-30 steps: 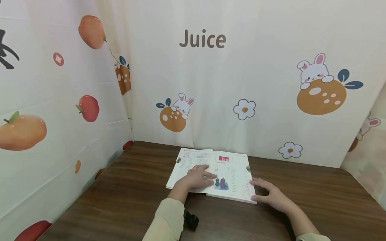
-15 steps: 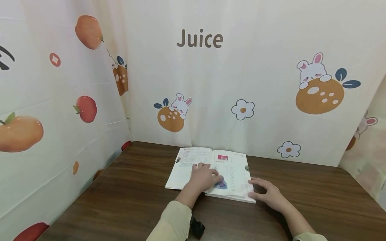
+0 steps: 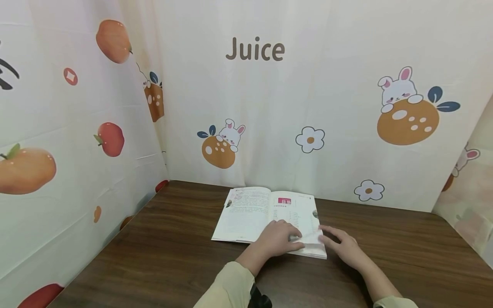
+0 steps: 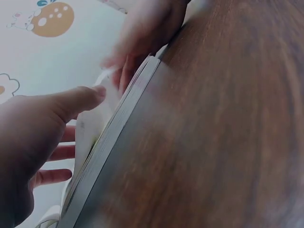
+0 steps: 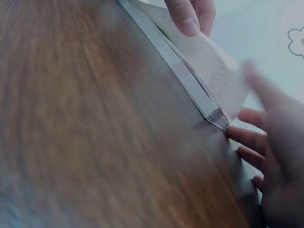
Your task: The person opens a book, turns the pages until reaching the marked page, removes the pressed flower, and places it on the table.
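Note:
An open book (image 3: 242,214) lies on the table, its left page full of print and its right page under a red heading. Over the right page's lower part, my left hand (image 3: 278,238) pinches a raised page (image 5: 213,64); the thumb is on the near face, with fingers behind. My right hand (image 3: 346,248) is at the book's right edge. In the right wrist view its fingertips (image 5: 232,132) touch the book's corner, while its blurred thumb (image 5: 259,83) stands by the page's free edge. The left hand hides part of the printed page.
The brown wooden table (image 3: 165,239) spreads around the book. A pale curtain (image 3: 269,94) printed with fruit, rabbits and flowers hangs right behind the table's back edge, close to the book's top. A black wrist device (image 3: 259,298) sits below the left sleeve.
My left hand has slid right and nearer across the book, from the middle to the lower right page. A page there now rises at its right side. My right hand has stayed near the edge.

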A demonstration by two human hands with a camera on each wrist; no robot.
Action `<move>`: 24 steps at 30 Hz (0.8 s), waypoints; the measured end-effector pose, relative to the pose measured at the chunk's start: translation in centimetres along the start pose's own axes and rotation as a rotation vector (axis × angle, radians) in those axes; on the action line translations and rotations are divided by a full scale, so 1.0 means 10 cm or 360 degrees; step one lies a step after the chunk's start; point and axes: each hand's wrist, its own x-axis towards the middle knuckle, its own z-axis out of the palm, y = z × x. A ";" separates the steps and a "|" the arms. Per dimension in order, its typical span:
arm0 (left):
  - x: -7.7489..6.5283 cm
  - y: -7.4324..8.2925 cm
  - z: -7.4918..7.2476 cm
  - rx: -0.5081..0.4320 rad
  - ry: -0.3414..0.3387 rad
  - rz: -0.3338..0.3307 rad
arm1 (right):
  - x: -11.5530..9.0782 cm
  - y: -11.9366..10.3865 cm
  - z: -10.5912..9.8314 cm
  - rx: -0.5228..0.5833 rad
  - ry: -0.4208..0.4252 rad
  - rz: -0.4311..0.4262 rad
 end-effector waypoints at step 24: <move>-0.02 -0.01 -0.24 -0.0435 0.0768 -0.0212 | -0.03 0.03 0.01 -0.0035 -0.0007 -0.0004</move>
